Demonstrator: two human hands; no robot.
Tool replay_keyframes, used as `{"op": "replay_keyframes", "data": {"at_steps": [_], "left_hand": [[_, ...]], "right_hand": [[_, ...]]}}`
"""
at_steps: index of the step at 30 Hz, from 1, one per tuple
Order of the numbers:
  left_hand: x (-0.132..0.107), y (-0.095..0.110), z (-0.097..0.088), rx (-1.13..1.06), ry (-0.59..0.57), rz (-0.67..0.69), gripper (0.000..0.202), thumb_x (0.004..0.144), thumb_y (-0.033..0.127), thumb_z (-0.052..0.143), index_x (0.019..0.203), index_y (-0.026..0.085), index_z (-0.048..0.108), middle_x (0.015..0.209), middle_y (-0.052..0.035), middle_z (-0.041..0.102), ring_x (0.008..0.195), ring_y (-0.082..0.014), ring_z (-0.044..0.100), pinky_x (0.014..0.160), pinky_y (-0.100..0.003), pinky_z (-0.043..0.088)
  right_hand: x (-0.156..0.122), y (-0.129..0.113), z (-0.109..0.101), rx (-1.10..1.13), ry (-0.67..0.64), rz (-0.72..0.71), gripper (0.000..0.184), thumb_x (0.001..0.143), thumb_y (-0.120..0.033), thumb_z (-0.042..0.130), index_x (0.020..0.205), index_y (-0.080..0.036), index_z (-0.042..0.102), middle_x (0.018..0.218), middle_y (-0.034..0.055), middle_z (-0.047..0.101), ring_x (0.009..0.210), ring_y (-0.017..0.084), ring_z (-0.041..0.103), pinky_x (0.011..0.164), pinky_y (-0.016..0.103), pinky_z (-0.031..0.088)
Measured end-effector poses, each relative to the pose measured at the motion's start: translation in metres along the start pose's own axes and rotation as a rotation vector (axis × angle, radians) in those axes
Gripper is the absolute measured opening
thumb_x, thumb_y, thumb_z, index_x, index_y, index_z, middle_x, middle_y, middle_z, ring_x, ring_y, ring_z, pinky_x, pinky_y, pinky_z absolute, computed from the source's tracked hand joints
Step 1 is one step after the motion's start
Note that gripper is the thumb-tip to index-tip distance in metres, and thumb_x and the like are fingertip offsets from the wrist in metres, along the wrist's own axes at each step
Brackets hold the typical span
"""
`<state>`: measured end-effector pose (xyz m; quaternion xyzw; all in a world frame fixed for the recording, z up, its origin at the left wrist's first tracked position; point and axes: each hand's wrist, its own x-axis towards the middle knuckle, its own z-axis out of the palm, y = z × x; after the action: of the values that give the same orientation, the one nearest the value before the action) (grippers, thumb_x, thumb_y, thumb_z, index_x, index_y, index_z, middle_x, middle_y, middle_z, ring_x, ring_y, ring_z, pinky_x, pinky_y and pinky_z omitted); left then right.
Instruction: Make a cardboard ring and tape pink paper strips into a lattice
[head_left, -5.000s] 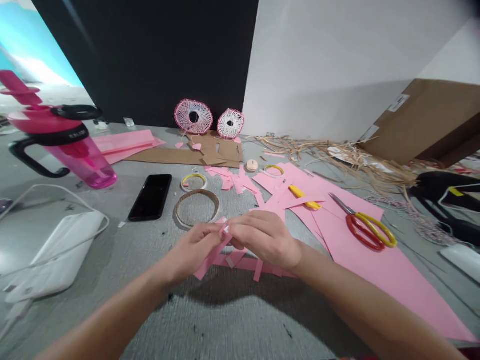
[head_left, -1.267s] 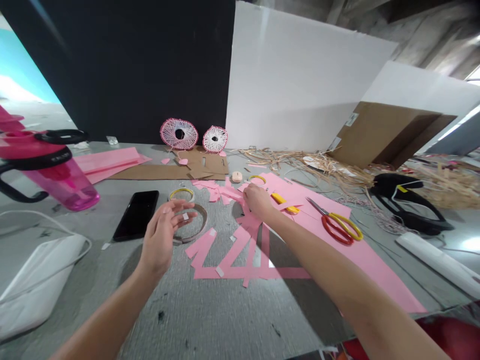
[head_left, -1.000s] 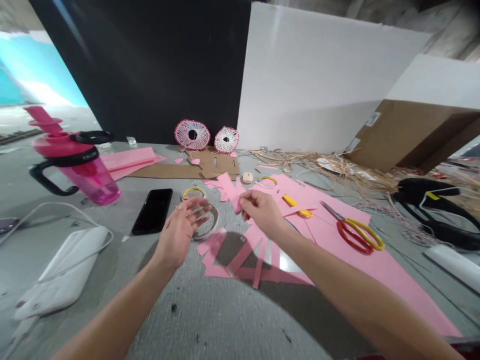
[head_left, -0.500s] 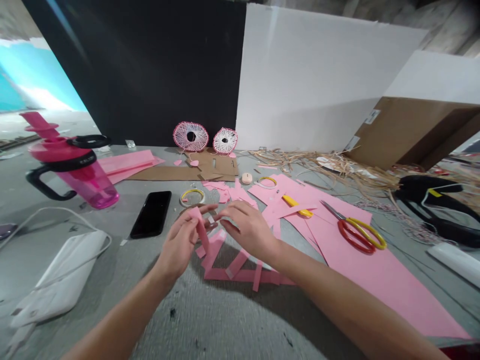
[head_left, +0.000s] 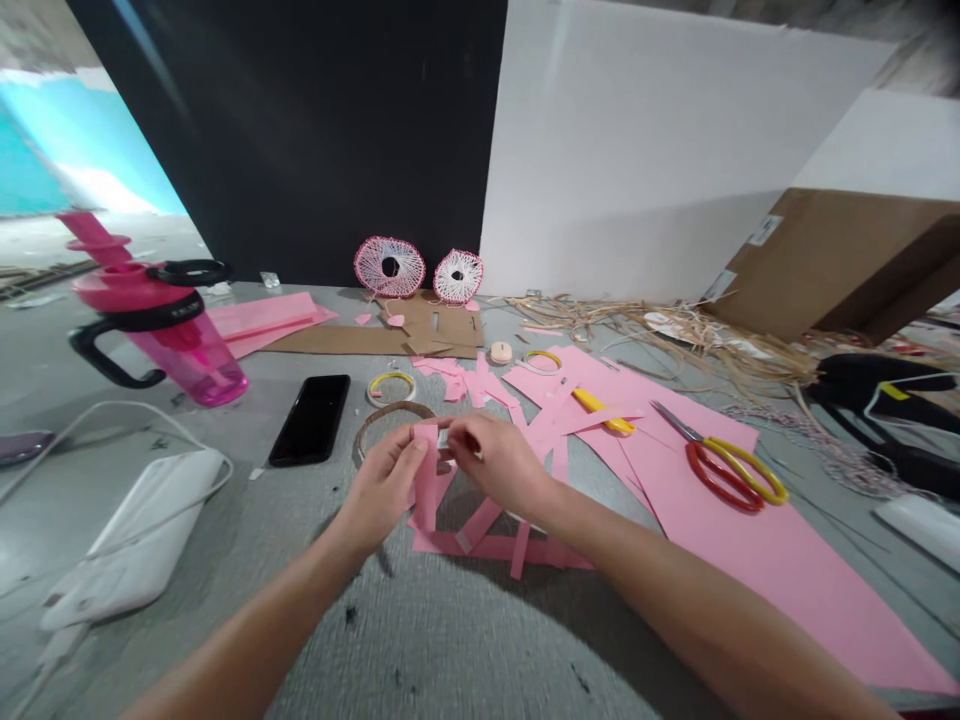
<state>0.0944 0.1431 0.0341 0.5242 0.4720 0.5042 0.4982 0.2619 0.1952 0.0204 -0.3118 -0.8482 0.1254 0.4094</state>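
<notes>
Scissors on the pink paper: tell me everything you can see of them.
The scissors have slim metal blades that look closed, pointing up and to the left in this view, and two looped handles that look like plastic, one red and one yellow. They lie flat on a large pink paper sheet. Nothing but the sheet appears to touch them.

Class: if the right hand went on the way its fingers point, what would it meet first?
The right hand would probably meet the upright pink paper strip in the left hand; depth is unclear.

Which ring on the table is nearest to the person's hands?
The large brown ring, just behind the left hand; the two smaller yellow-lined rings lie farther away.
</notes>
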Motion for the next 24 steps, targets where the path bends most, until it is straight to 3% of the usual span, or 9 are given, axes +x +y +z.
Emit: {"op": "replay_keyframes", "data": {"at_steps": [3, 5, 7, 10, 13, 19, 24], "left_hand": [[0.000, 0.001, 0.000, 0.035, -0.009, -0.028, 0.039, 0.082, 0.050, 0.064, 0.100, 0.016, 0.071, 0.106, -0.0100, 0.074, 0.082, -0.0224, 0.071, 0.075, -0.035, 0.058], [-0.001, 0.003, 0.000, 0.127, -0.012, -0.041, 0.029, 0.082, 0.042, 0.061, 0.086, 0.016, 0.072, 0.085, -0.0074, 0.074, 0.071, -0.0195, 0.068, 0.065, -0.030, 0.054], [-0.002, 0.005, -0.001, 0.218, -0.040, -0.052, 0.026, 0.082, 0.037, 0.057, 0.072, 0.016, 0.070, 0.069, -0.0050, 0.069, 0.063, -0.0168, 0.063, 0.057, -0.026, 0.048], [-0.004, 0.007, -0.001, 0.275, -0.112, -0.059, 0.028, 0.081, 0.035, 0.055, 0.066, 0.015, 0.068, 0.064, -0.0036, 0.066, 0.059, -0.0143, 0.056, 0.055, -0.024, 0.042], [-0.006, 0.008, -0.002, 0.260, -0.185, -0.104, 0.032, 0.082, 0.039, 0.053, 0.068, 0.014, 0.069, 0.065, -0.0039, 0.065, 0.062, -0.0152, 0.056, 0.057, -0.025, 0.041], [-0.009, 0.010, 0.001, 0.295, -0.243, -0.117, 0.029, 0.079, 0.036, 0.051, 0.061, 0.016, 0.061, 0.060, -0.0012, 0.060, 0.059, -0.0140, 0.051, 0.058, -0.025, 0.038], [-0.011, 0.013, 0.003, 0.238, -0.240, -0.127, 0.026, 0.080, 0.038, 0.050, 0.065, 0.018, 0.058, 0.063, -0.0026, 0.064, 0.065, -0.0177, 0.059, 0.066, -0.029, 0.047]], "right_hand": [[0.004, -0.003, -0.013, 0.106, 0.141, 0.181, 0.013, 0.091, -0.015, 0.054, 0.079, -0.018, 0.058, 0.069, -0.0003, 0.065, 0.058, 0.011, 0.057, 0.054, 0.022, 0.043], [0.004, -0.005, -0.022, 0.058, 0.224, 0.061, 0.012, 0.094, -0.017, 0.052, 0.083, -0.018, 0.059, 0.072, 0.0006, 0.066, 0.059, 0.011, 0.057, 0.055, 0.023, 0.043], [0.002, -0.008, -0.028, -0.052, 0.232, -0.172, 0.014, 0.096, -0.015, 0.049, 0.087, -0.018, 0.059, 0.075, 0.0019, 0.068, 0.063, 0.012, 0.059, 0.060, 0.025, 0.045], [-0.003, -0.011, -0.032, -0.187, 0.184, -0.469, 0.016, 0.100, -0.014, 0.046, 0.092, -0.018, 0.059, 0.074, 0.0021, 0.069, 0.066, 0.013, 0.061, 0.065, 0.026, 0.047], [-0.004, -0.013, -0.033, -0.264, 0.151, -0.631, 0.017, 0.101, -0.011, 0.044, 0.095, -0.016, 0.059, 0.079, 0.0040, 0.071, 0.070, 0.013, 0.062, 0.065, 0.027, 0.047], [-0.006, -0.014, -0.035, -0.358, 0.068, -0.724, 0.018, 0.099, -0.008, 0.045, 0.096, -0.014, 0.061, 0.081, 0.0058, 0.073, 0.068, 0.015, 0.062, 0.062, 0.029, 0.048], [-0.008, -0.015, -0.035, -0.355, 0.027, -0.726, 0.016, 0.099, -0.010, 0.046, 0.099, -0.012, 0.062, 0.087, 0.0078, 0.074, 0.071, 0.016, 0.063, 0.065, 0.030, 0.050]]}}
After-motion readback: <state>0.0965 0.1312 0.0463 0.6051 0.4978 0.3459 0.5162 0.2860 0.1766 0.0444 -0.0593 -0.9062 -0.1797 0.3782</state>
